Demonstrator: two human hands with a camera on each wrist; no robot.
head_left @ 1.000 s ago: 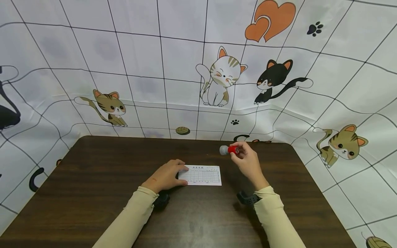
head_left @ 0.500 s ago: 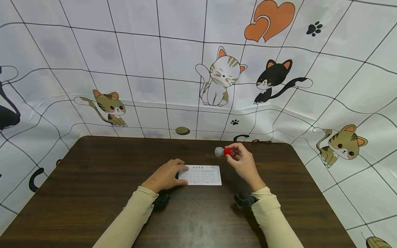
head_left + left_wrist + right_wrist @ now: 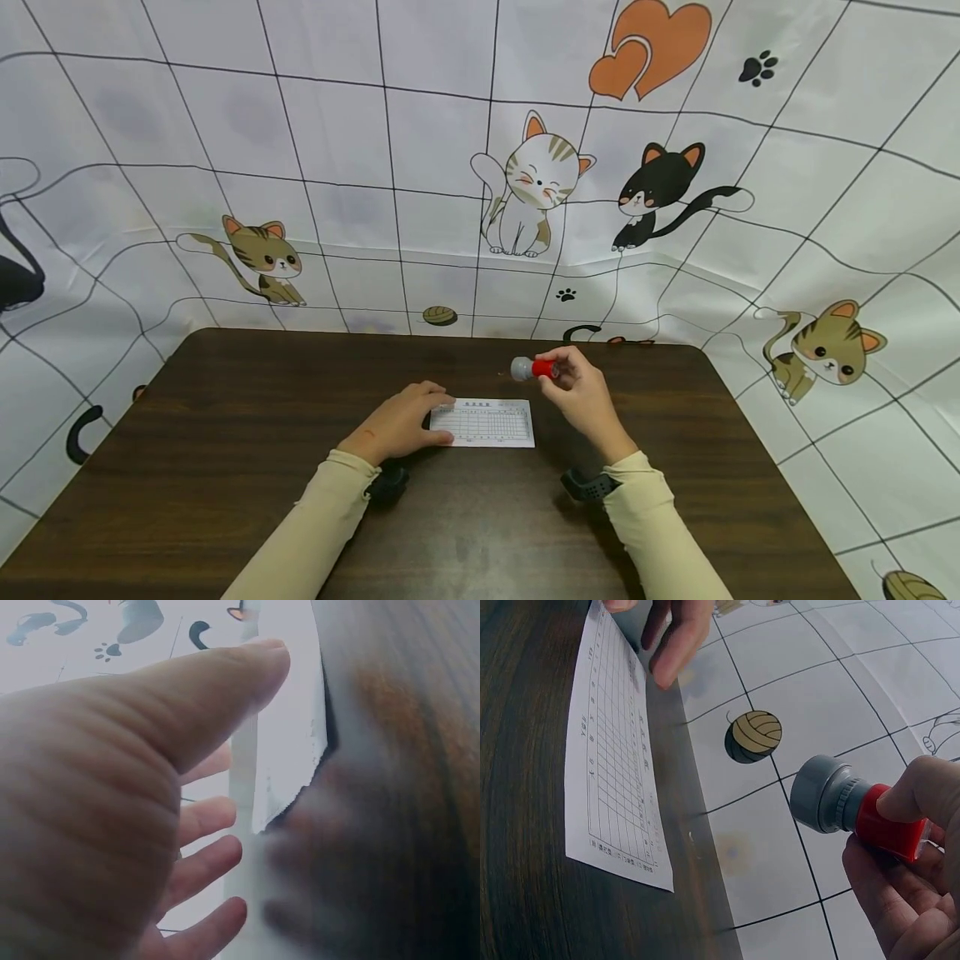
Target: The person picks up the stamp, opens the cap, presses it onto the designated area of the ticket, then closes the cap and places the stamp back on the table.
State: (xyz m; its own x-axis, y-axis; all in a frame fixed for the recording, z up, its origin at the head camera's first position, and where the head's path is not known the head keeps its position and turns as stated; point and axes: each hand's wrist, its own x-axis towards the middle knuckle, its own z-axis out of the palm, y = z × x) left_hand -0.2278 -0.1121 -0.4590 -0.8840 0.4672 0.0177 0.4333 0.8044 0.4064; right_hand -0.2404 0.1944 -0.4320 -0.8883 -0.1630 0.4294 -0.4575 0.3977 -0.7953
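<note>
A white printed form (image 3: 491, 423) with a ruled grid lies on the dark wooden table. My left hand (image 3: 401, 421) rests at its left end, thumb at the near corner and index finger at the far one. In the left wrist view the thumb (image 3: 225, 682) overlaps the paper (image 3: 289, 727), and the other fingers are loosely spread. My right hand (image 3: 585, 396) holds a red and grey stamp (image 3: 534, 368) above the table, beyond the form's right end. Thumb and fingers pinch its red barrel (image 3: 889, 825), while the wide grey end (image 3: 817, 795) points left.
The brown table (image 3: 225, 467) runs back to a white sheet (image 3: 337, 125) printed with cats, hearts and grid lines. This sheet also rises at both sides. Dark bands (image 3: 588, 486) sit at both wrists, below the cream sleeves.
My right hand has moved left with the stamp, bringing it nearer to the form. The left hand and the form have stayed in place.
</note>
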